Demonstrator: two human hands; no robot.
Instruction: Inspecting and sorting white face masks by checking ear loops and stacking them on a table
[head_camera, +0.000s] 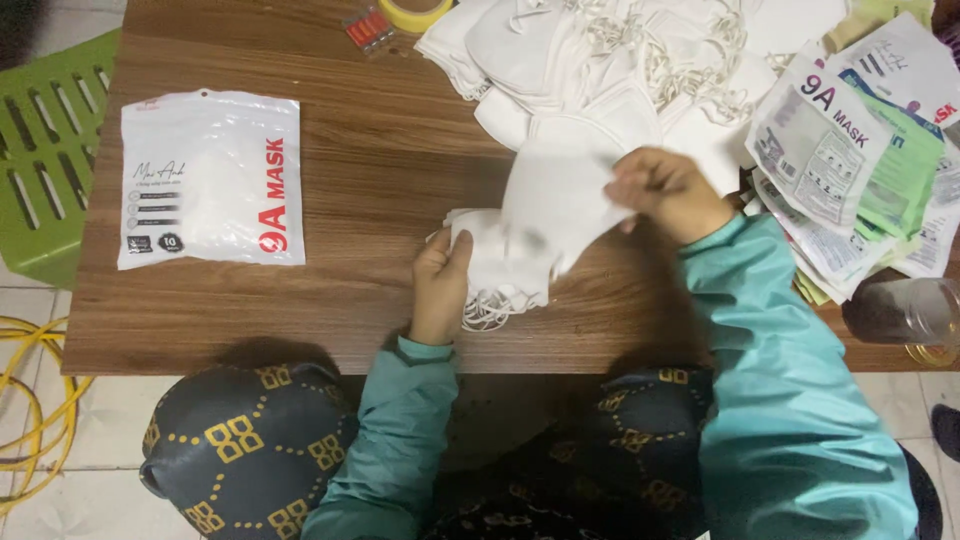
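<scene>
The step in hand appears to be stacking masks. To do it well, each mask should sit square on the stack (490, 265), edges aligned and ear loops tucked clear.

The left hand (442, 275) is curled closed on the stack's left edge, pinning it to the surface (390, 150). The right hand (665, 190) is pinched closed on 1 white mask (555, 205), held slightly blurred just above the stack. A sealed pack (210, 180) lies well apart to the left.

dim, soft overhead light; right hand (665, 190) motion-blurred, white masks (620, 60) slightly overexposed.
</scene>
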